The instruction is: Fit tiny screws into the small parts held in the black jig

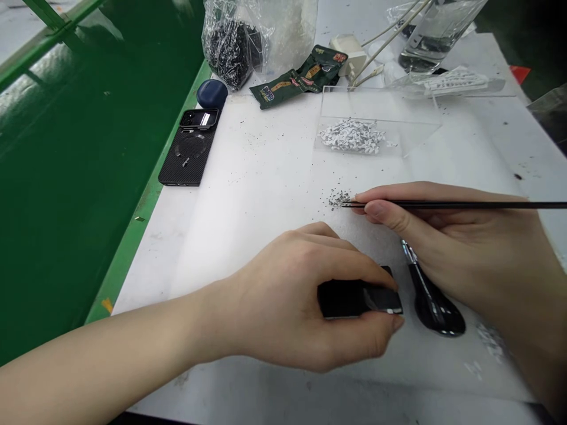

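The right hand (447, 242) pinches a thin black rod (469, 205) between thumb and fingers, its long axis level, tip pointing left at grey flecks (339, 199) on the white surface (261, 177). The left hand (283, 298) pinches a black block (343, 299).

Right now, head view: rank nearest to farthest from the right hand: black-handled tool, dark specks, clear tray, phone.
1. Black-handled tool: just below the right hand.
2. Dark specks: left of the hand, on the white table surface.
3. Clear tray: ahead of the specks, holding white bits.
4. Phone: far left, in a black case.
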### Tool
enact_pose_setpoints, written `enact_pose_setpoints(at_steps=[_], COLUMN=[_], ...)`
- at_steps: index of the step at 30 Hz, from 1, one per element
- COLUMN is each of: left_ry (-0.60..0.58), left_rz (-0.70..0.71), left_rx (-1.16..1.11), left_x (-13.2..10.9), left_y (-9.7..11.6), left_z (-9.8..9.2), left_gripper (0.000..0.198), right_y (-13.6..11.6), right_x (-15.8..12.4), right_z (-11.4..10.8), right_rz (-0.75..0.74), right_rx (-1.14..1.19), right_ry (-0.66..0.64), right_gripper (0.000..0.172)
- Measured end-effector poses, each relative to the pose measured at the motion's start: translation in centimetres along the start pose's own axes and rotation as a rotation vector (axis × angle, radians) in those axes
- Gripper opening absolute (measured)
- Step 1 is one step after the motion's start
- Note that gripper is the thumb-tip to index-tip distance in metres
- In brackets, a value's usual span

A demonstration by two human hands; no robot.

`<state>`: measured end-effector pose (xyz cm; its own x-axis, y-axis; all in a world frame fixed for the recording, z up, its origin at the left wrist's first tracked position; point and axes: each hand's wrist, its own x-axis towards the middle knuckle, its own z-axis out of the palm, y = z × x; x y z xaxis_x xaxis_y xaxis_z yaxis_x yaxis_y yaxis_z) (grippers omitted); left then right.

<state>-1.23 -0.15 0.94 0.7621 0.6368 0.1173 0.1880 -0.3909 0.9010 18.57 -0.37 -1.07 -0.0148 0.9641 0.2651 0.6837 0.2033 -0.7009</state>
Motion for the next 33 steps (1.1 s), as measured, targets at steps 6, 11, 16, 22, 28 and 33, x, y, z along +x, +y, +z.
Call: enact_pose_setpoints(at_steps=[6,11,16,22,28,33], left_ry=[0.005,-0.003,-0.013,-0.029,-0.019,-0.016], left_rz=[0.0,-0.001,-0.008,-0.003,0.0,0.001], left_rx=[-0.003,0.004,-0.008,-0.003,-0.006,-0.007], left_x=[-0.02,-0.04,0.03,0.07,0.05,0.0], left_y=[0.01,0.0,0.05,0.05,0.01,0.0], left_z=[-0.02,-0.17,-0.18,-0.29,-0.33,-0.19], left_gripper=[0.022,0.018,0.016,0.018,0.02,0.02], right_y=[0.26,0.04,-0.12,0.0,0.08,0.05], right_x=[-0.25,-0.1,0.13,0.14,0.11,0.11], right_z=[-0.13,-0.03,0.01,-0.09,-0.12,-0.2], right_rz=[0.011,0.018,0.014,0.025,0.015,0.008], right_rx=[0.0,-0.005,-0.002,0.001,-0.009,0.005], right_ry=[-0.008,-0.01,-0.018,-0.015,-0.024,-0.021], right_gripper=[0.013,0.012,0.01,0.011,0.011,0.011])
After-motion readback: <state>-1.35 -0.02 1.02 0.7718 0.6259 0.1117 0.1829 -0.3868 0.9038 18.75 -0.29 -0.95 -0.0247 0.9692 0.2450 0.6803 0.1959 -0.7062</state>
